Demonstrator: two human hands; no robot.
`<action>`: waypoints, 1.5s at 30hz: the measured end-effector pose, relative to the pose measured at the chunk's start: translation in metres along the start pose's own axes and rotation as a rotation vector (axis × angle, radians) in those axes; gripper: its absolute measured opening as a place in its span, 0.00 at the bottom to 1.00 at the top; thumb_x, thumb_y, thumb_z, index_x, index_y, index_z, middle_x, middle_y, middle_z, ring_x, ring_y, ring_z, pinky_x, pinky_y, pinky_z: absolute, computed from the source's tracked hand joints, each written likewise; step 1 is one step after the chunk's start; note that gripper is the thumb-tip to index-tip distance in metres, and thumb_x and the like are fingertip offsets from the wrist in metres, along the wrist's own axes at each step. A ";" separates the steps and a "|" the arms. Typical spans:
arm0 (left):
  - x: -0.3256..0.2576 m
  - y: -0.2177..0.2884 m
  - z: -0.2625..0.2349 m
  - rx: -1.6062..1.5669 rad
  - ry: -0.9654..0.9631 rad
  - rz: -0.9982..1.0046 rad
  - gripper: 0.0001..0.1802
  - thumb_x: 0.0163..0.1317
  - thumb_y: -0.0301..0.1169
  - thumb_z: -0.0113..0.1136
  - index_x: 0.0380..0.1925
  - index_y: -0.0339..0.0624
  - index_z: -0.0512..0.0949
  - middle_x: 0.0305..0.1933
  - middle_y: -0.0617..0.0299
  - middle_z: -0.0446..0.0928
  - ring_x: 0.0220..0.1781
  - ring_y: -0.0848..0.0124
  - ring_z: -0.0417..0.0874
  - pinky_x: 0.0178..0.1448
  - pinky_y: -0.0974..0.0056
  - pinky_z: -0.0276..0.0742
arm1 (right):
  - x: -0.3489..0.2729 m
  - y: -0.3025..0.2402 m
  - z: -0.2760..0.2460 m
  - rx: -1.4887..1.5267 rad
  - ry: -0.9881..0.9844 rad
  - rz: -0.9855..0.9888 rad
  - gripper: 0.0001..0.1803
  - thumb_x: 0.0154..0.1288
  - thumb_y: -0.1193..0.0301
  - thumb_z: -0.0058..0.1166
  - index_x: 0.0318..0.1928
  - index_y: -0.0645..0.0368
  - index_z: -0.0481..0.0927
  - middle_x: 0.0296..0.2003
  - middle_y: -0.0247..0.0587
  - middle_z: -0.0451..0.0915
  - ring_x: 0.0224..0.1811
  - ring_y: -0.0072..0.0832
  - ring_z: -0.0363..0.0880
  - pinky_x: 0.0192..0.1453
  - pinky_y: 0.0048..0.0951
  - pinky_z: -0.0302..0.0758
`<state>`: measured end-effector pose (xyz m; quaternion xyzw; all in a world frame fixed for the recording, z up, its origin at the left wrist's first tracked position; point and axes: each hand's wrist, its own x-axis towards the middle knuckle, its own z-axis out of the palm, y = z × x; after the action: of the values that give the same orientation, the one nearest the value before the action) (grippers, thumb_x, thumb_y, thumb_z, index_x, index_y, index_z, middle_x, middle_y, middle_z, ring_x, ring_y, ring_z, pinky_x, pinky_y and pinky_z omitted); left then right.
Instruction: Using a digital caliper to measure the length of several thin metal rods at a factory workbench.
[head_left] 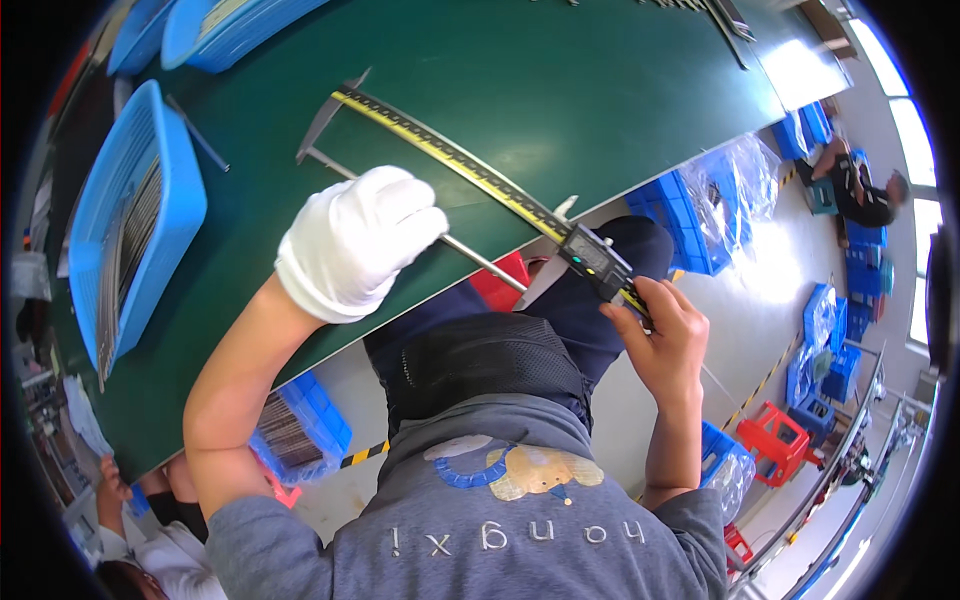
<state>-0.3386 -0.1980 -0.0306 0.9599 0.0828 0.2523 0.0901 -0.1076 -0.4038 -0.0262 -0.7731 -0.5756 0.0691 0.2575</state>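
My left hand [362,240], in a white glove, is closed around a thin metal rod [485,263] near the table's front edge. A long digital caliper [455,157] with a yellow-marked scale lies slantwise over the table edge. The rod spans between its jaws, one end by the far-left jaw and the other by the jaw near my lap. My bare right hand [660,335] pinches the caliper's display end, out past the edge.
On the green table [560,90], a blue basket [190,190] of thin rods stands at left, a loose rod [200,135] beside it. More blue trays [235,35] sit far left. Blue crates [685,225] and a red stool [775,440] stand at right. Other people are nearby.
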 end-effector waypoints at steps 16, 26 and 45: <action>0.010 0.029 0.000 -0.147 -0.195 0.012 0.26 0.37 0.33 0.68 0.42 0.41 0.78 0.44 0.56 0.75 0.47 0.56 0.78 0.53 0.51 0.75 | -0.003 -0.006 -0.001 -0.039 -0.057 -0.017 0.23 0.51 0.57 0.65 0.42 0.58 0.78 0.25 0.36 0.73 0.23 0.34 0.77 0.25 0.33 0.72; 0.017 0.034 0.002 0.076 -0.070 0.214 0.11 0.44 0.32 0.60 0.31 0.46 0.77 0.27 0.65 0.72 0.28 0.70 0.75 0.29 0.66 0.72 | 0.002 -0.002 -0.003 -0.023 -0.087 0.006 0.19 0.53 0.58 0.63 0.42 0.55 0.78 0.25 0.38 0.73 0.24 0.37 0.77 0.26 0.35 0.72; 0.118 -0.178 -0.038 0.198 -0.006 -1.002 0.23 0.64 0.47 0.46 0.45 0.44 0.82 0.51 0.50 0.78 0.55 0.54 0.78 0.58 0.54 0.74 | -0.001 0.007 -0.005 -0.037 -0.169 0.012 0.19 0.56 0.60 0.64 0.43 0.58 0.80 0.34 0.50 0.81 0.34 0.44 0.80 0.40 0.38 0.75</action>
<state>-0.2766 0.0035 0.0195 0.8070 0.5561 0.1661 0.1091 -0.0998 -0.4073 -0.0256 -0.7725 -0.5919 0.1248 0.1934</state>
